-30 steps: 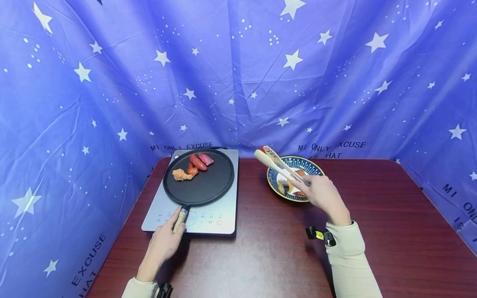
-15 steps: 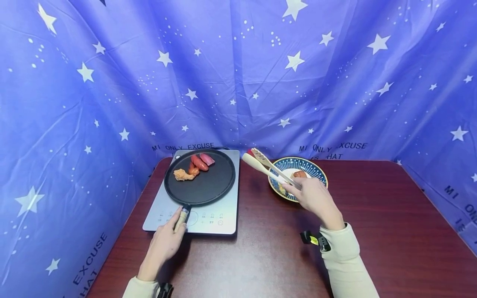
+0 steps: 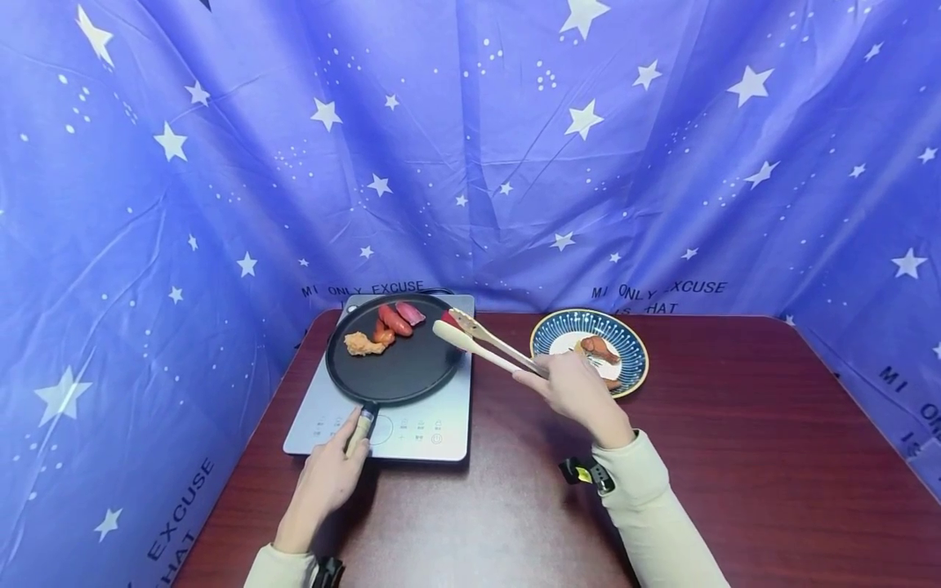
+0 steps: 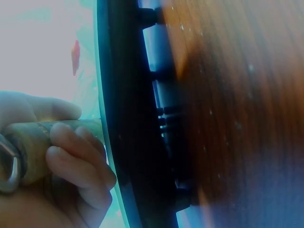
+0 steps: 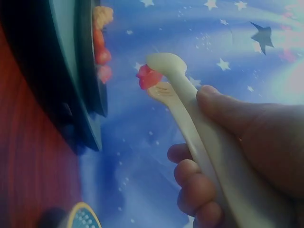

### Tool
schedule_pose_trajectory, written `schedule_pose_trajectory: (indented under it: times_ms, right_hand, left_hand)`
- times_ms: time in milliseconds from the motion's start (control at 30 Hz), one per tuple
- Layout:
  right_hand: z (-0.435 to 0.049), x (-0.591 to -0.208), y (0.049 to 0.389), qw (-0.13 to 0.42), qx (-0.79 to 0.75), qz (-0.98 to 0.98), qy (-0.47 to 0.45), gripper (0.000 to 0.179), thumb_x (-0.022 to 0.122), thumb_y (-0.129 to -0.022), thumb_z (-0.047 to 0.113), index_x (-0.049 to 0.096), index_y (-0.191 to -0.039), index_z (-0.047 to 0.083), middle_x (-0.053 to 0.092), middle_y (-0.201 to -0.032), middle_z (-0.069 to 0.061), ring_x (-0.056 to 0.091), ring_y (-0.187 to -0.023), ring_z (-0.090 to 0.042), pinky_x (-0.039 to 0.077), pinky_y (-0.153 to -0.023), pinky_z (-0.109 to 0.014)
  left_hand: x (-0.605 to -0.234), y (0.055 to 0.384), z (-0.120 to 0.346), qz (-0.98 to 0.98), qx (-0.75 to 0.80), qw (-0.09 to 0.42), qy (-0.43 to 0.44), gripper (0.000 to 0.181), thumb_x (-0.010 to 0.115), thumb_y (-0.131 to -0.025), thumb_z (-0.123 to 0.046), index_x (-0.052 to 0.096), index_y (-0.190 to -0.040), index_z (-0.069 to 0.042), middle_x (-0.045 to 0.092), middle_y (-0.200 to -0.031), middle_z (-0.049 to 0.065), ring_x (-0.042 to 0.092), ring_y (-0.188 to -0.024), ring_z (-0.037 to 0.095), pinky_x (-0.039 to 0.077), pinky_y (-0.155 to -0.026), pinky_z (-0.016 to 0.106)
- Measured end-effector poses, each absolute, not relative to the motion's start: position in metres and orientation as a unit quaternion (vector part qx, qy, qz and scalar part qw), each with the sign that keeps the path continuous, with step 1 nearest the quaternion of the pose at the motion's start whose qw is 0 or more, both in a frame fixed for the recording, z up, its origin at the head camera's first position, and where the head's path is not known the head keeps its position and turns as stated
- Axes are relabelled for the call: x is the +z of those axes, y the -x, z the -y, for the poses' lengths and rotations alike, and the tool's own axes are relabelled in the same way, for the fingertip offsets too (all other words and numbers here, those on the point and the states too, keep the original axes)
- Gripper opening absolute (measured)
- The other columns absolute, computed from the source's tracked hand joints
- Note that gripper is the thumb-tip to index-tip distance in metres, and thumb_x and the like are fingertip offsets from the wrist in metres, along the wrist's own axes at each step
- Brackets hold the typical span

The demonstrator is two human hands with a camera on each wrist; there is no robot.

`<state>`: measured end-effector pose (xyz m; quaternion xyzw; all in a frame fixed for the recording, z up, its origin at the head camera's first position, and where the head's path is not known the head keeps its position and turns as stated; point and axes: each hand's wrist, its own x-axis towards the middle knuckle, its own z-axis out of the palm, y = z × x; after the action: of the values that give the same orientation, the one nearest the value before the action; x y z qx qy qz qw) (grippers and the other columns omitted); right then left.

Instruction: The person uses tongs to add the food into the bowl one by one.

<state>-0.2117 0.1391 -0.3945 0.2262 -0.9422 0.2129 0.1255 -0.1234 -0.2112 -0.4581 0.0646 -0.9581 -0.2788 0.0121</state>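
Observation:
My left hand (image 3: 329,478) grips the wooden handle (image 3: 359,433) of a flat black frying pan (image 3: 397,367), which rests on a silver induction cooker (image 3: 301,437). In the pan lie a fried chicken piece (image 3: 362,344), reddish sausage-like pieces (image 3: 395,320) and a purplish-pink piece (image 3: 410,314). My right hand (image 3: 577,392) holds cream-coloured tongs (image 3: 488,349). Their tips pinch a small red piece (image 5: 148,77), seen in the right wrist view, by the pan's right edge. Beneath the right hand is a blue-patterned plate (image 3: 634,343), partly hidden.
On the plate lies a brown meat-like piece (image 3: 599,349) and another beside it, partly covered by the hand. A dark red wooden table (image 3: 735,425) carries everything. Behind and at the sides hangs a blue curtain (image 3: 470,163) with stars.
My right hand has moved left from above the plate, carrying the tongs and the red piece to the pan's right edge. The left hand keeps its grip on the handle.

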Motion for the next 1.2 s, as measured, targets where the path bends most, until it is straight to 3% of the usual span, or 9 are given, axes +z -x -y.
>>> schedule_pose_trajectory:
  times_ms: [533, 867, 1200]
  right_hand:
    - [-0.095, -0.407, 0.232, 0.083, 0.175, 0.959, -0.205, 0.037, 0.062, -0.088, 0.045, 0.057, -0.064, 0.017, 0.045, -0.052, 0.004, 0.044, -0.048, -0.017, 0.035, -0.045, -0.035]
    - [-0.089, -0.416, 0.237, 0.085, 0.129, 0.971, -0.185, 0.042, 0.061, -0.087, 0.049, 0.057, -0.063, 0.015, 0.046, -0.052, 0.0, 0.046, -0.046, -0.021, 0.038, -0.044, -0.038]
    - [-0.083, -0.414, 0.241, 0.089, 0.112, 0.973, -0.181, 0.044, 0.061, -0.088, 0.048, 0.058, -0.062, 0.012, 0.047, -0.053, -0.003, 0.047, -0.047, -0.023, 0.039, -0.044, -0.038]
  left_hand:
    - [-0.457, 0.123, 0.212, 0.957, -0.285, 0.014, -0.058, 0.056, 0.049, -0.094, -0.032, 0.037, -0.147, -0.018, 0.058, -0.12, 0.024, 0.057, -0.083, 0.03, 0.043, -0.072, 0.051]
    - [-0.457, 0.122, 0.212, 0.956, -0.286, 0.018, -0.053, 0.056, 0.049, -0.094, -0.032, 0.037, -0.147, -0.017, 0.057, -0.123, 0.025, 0.059, -0.096, 0.036, 0.043, -0.077, 0.053]
    - [-0.458, 0.121, 0.211, 0.957, -0.283, 0.018, -0.053, 0.056, 0.048, -0.094, -0.032, 0.037, -0.147, -0.018, 0.057, -0.122, 0.024, 0.059, -0.093, 0.034, 0.044, -0.076, 0.052]
